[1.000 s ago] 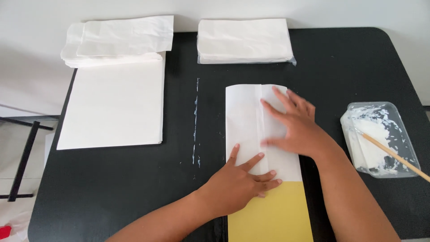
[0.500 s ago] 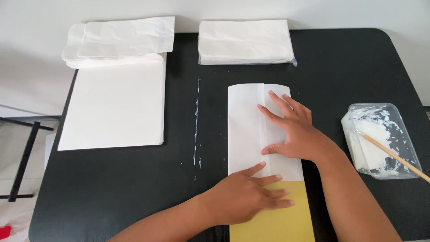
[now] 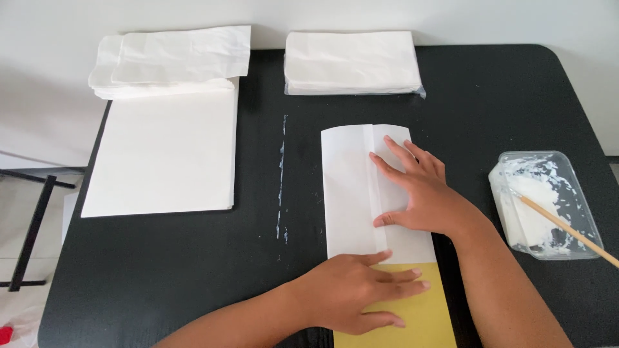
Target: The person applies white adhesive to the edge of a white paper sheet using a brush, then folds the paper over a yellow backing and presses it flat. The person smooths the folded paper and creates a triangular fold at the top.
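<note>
A white folded paper sheet (image 3: 351, 187) lies lengthwise on the black table (image 3: 490, 103), with a fold seam running down its middle. Its near end rests on a yellow board (image 3: 412, 316). My right hand (image 3: 419, 190) lies flat on the right flap of the paper, fingers spread and pointing to the far left. My left hand (image 3: 358, 290) presses flat across the near end of the paper where it meets the yellow board, fingers pointing right. Neither hand grips anything.
A stack of large white sheets (image 3: 161, 151) lies at the left, with a pile of folded white paper bags (image 3: 171, 61) behind it. Another bag pile (image 3: 351, 61) sits at the back centre. A clear tub of white paste (image 3: 541, 203) with a wooden stick (image 3: 567, 232) stands at right. Paste streaks (image 3: 282, 174) mark the table.
My left hand has slid to the right along the near end of the paper, onto the yellow board's edge. My right hand has stayed flat on the right flap.
</note>
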